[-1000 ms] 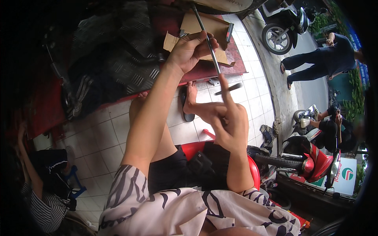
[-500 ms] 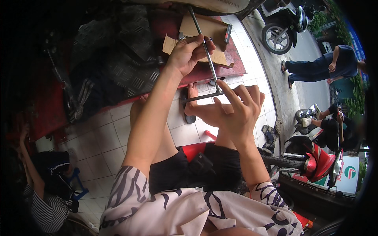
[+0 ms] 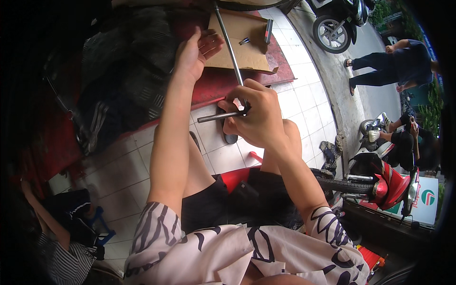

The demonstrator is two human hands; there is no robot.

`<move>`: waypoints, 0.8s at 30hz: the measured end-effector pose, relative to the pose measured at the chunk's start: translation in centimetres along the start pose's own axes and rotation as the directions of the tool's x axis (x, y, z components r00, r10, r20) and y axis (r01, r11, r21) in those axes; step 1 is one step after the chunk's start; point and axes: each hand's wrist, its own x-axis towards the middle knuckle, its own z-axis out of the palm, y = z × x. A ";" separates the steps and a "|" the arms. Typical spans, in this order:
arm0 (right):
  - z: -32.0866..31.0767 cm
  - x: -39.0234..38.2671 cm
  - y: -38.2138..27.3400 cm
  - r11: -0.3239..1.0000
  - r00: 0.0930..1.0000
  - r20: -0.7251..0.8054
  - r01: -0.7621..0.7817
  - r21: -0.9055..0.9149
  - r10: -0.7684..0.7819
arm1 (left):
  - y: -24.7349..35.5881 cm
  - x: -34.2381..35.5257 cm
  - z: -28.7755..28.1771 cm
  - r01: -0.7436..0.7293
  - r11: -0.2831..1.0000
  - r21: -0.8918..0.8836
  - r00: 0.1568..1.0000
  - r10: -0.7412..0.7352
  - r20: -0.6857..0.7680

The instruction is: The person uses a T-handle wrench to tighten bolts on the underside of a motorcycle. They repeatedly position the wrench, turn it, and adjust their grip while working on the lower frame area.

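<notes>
L hand (image 3: 194, 54) released, just beside T-handle wrench (image 3: 231, 54) shaft, which slants over cardboard box (image 3: 254, 56); R hand (image 3: 259, 111) grips its handle. W/ only R hand steadying, far end might slip if pulled off-axis.

Just beside the red motorbike (image 3: 393, 189), a white signboard (image 3: 431, 184) bears red lettering (image 3: 416, 196) and a round green emblem (image 3: 428, 197). Well above the motorbike, a blue banner (image 3: 439, 80) carries pale marks too small to read.

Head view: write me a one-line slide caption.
The right hand grips a T-handled metal tool by its crossbar; the left hand is open beside it, near a cardboard box.
</notes>
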 end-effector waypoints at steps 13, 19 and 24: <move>-3.3 -4.1 3.0 0.856 0.875 -0.228 -0.311 0.412 0.428 | -2.1 4.6 -2.2 -0.171 -0.115 0.978 0.873 0.443 0.205; -2.5 -6.0 11.1 0.349 0.800 -0.139 -0.092 0.933 0.583 | -3.8 5.2 0.8 0.085 -0.290 0.953 0.932 0.363 0.028; -2.5 -7.2 13.8 0.088 0.781 0.021 -0.097 0.991 0.624 | -3.1 4.2 2.4 0.278 -0.289 0.916 0.917 0.363 -0.164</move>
